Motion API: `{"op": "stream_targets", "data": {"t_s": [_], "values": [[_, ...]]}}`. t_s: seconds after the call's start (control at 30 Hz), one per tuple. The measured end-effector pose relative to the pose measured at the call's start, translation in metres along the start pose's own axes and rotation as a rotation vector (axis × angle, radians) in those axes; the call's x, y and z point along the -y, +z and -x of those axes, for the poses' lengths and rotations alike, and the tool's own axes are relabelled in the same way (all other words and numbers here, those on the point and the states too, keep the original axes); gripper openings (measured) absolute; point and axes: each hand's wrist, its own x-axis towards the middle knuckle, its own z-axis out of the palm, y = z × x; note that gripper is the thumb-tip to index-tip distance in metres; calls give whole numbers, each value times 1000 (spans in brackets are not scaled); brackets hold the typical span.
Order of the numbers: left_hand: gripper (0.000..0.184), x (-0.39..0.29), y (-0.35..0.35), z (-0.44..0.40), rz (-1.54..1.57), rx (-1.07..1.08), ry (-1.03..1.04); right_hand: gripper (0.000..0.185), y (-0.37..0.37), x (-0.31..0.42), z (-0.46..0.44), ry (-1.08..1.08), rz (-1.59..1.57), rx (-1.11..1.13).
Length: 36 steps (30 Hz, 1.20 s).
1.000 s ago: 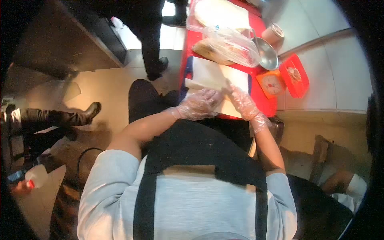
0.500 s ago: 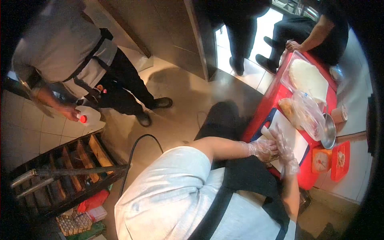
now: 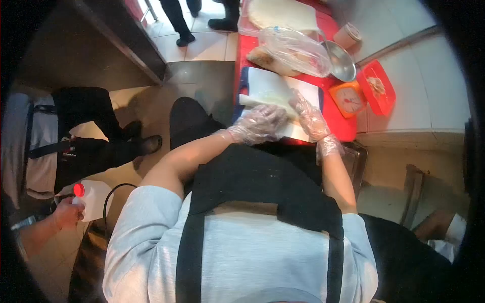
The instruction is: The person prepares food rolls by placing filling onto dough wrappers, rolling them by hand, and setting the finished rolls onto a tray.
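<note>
Both my hands wear clear plastic gloves over a blue-edged board (image 3: pixel 317 92) with a white surface, on the red table. A pale, flat strip like a rolled dough sheet (image 3: pixel 247 100) lies across the board. My left hand (image 3: pixel 260 124) is curled over its near side, fingers bent, hiding part of it. At the strip's right end, my right hand (image 3: pixel 309 117) rests with its fingers stretched out, pointing away from me. Some greenish filling seems to show between the hands, but it is too blurred to name.
Beyond the board lie a plastic bag of food (image 3: pixel 293 53) and a tray of white sheets (image 3: pixel 283 14). To the right are a metal bowl (image 3: pixel 341 61), an orange scale (image 3: pixel 348 99) and a red container (image 3: pixel 376 88). Another person's hand (image 3: pixel 68 213) holds a white jug (image 3: pixel 95 200).
My view has turned, so the board now sits nearer the middle. My hands have moved apart; the left one has spread over the strip. The person with the jug appears lower left.
</note>
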Motion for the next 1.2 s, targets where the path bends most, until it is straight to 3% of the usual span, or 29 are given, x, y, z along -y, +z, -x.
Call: {"op": "stream_targets", "data": {"t_s": [0.07, 0.17, 0.2, 0.3, 0.5, 0.67, 0.8, 0.9, 1.03, 1.2], "values": [[44, 20, 5, 6, -87, -80, 19, 61, -4, 4, 22, -91, -43, -8], [25, 51, -14, 20, -68, -118, -109, 55, -12, -20, 36, -262, 643, -18], [22, 68, -11, 28, -41, -149, -98, 41, -9, -14, 40, -277, 608, -122], [25, 81, -37, 45, -25, -71, -210, 39, 11, 15, 41, -407, 897, -385], [25, 53, -42, 21, -139, -351, -36, 29, 39, -5, 20, -467, 935, -389], [14, 48, -17, -6, 59, -176, -71, 25, 34, -3, 10, -439, 892, -434], [10, 65, -15, -19, 40, 17, -243, 23, 41, -9, 8, -553, 883, -525], [11, 65, -34, -28, -43, 71, -179, 23, 31, -9, -1, -428, 994, -365], [23, 58, -11, -33, -125, -117, -53, 24, 23, -9, -16, -366, 890, -322], [24, 58, -8, -42, -110, -17, -161, 23, 24, -14, -7, -605, 847, -516]]}}
